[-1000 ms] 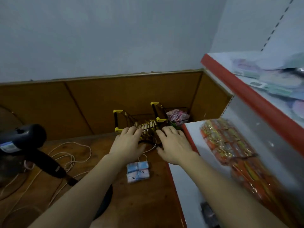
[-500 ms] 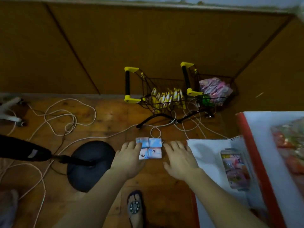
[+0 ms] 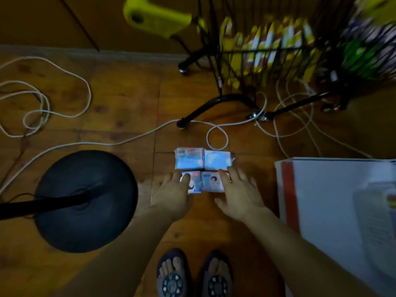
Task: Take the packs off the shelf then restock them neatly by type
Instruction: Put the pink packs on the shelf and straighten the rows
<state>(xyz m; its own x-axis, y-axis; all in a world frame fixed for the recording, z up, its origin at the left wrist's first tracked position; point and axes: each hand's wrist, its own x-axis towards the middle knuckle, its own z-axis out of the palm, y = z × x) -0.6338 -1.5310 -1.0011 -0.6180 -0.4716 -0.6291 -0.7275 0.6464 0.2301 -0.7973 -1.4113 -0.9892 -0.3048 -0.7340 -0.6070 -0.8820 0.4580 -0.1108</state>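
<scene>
Head view, looking straight down: glossy brown wood-plank floor [image 3: 120, 99] fills the picture, white cable [image 3: 90, 91] looping loosely across it. At the right, the flat white shelf [image 3: 334, 202] with its red edge strip. At the left, a round matte black stand base [image 3: 85, 200], domed, a dark pole rising from its middle. Up top, a black wire cart [image 3: 267, 61] with a yellow plastic handle, and it's packed with upright yellow-and-white packets [image 3: 278, 39], blurred. Centre floor, four soft pale blue-and-pink packs [image 3: 202, 168] lie touching in a square. Left hand [image 3: 173, 196] rests straight fingers on the near-left pack; right hand [image 3: 240, 194], fingers spread and relaxed, touches the near-right one. Patterned sandals [image 3: 194, 275] below.
</scene>
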